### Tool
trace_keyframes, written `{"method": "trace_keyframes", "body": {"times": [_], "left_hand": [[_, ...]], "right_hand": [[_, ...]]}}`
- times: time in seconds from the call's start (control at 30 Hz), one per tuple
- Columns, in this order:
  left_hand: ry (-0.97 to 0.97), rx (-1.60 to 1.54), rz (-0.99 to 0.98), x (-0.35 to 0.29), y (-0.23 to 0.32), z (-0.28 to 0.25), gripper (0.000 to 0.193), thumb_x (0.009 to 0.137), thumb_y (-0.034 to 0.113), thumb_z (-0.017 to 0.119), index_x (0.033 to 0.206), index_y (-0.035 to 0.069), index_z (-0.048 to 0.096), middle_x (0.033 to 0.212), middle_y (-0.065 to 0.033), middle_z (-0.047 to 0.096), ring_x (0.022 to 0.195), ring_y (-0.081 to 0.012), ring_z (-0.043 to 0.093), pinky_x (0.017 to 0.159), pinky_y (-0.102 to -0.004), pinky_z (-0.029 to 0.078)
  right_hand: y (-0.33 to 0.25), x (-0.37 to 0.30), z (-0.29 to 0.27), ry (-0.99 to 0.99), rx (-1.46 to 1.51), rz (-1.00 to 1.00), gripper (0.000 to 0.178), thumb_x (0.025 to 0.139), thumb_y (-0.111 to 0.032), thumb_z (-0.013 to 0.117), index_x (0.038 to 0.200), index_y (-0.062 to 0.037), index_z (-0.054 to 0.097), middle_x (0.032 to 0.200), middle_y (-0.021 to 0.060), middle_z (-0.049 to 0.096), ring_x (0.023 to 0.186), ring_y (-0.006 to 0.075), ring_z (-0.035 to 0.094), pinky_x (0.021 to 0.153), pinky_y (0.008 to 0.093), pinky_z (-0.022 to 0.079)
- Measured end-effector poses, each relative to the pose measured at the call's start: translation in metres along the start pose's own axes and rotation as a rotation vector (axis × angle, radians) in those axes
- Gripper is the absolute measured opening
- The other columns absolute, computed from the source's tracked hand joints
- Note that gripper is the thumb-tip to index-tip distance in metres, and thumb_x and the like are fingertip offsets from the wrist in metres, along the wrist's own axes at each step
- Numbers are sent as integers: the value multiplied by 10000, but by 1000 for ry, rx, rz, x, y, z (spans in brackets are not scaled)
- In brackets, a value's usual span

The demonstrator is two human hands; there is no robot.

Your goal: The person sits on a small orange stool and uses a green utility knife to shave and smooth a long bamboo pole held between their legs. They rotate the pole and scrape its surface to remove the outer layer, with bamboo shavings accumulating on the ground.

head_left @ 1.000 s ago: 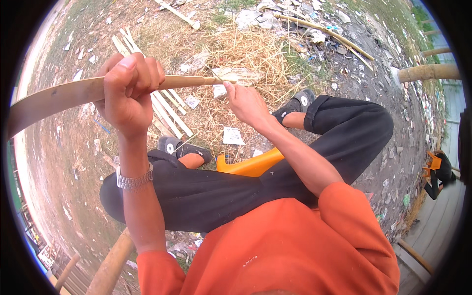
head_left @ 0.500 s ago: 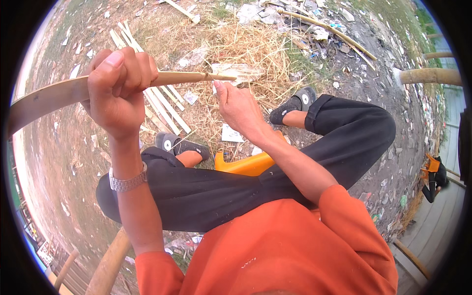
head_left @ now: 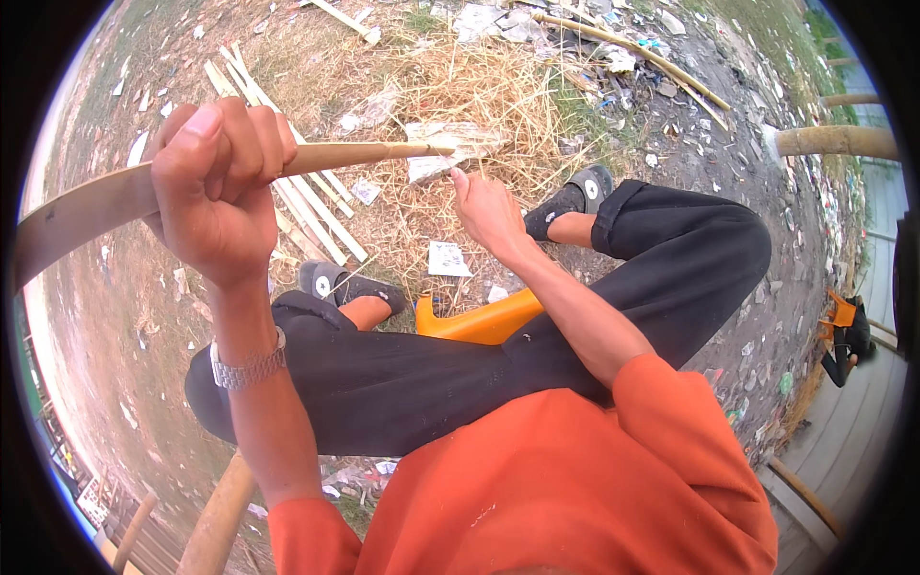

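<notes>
The left hand (head_left: 218, 196) is raised in a tight fist above a steep left forearm (head_left: 270, 412), its fingers (head_left: 259, 139) curled and the left thumb (head_left: 196, 134) folded beside them. The right forearm (head_left: 575, 307) slants inward; the right hand (head_left: 494, 216) shows its back, right thumb (head_left: 460, 180) forward, remaining digits largely hidden.

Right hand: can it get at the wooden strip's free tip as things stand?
Likely yes: in the picture the right hand sits just below the tip of the wooden strip, with nothing visible between them. The left hand is closed around the strip farther back. Depth is uncertain.
</notes>
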State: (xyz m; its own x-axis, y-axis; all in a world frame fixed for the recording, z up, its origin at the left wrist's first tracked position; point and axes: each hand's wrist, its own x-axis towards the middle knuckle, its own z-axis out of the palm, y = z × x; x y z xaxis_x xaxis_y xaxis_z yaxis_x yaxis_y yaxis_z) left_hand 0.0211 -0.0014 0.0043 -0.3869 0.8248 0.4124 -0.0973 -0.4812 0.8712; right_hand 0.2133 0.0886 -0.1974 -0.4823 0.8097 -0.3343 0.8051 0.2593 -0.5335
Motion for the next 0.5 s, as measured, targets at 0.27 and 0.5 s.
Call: {"method": "trace_keyframes", "body": {"times": [0.27,0.5], "left_hand": [[329,62,49,7,-1,4,345,875,166,400,576,145,231,512,14,211,478,-101,213,538,-292,255],[368,52,61,-2,-2,10,339,872,151,402,577,142,236,513,16,210,472,-97,217,520,-281,246]], "right_hand": [[-46,6,13,87,234,-46,491,982,-367,306,852,18,582,689,287,577,702,469,562,692,528,433],[-69,-14,-8,14,298,-133,498,984,-366,303,821,21,571,731,285,585,739,458,562,693,524,417]]}}
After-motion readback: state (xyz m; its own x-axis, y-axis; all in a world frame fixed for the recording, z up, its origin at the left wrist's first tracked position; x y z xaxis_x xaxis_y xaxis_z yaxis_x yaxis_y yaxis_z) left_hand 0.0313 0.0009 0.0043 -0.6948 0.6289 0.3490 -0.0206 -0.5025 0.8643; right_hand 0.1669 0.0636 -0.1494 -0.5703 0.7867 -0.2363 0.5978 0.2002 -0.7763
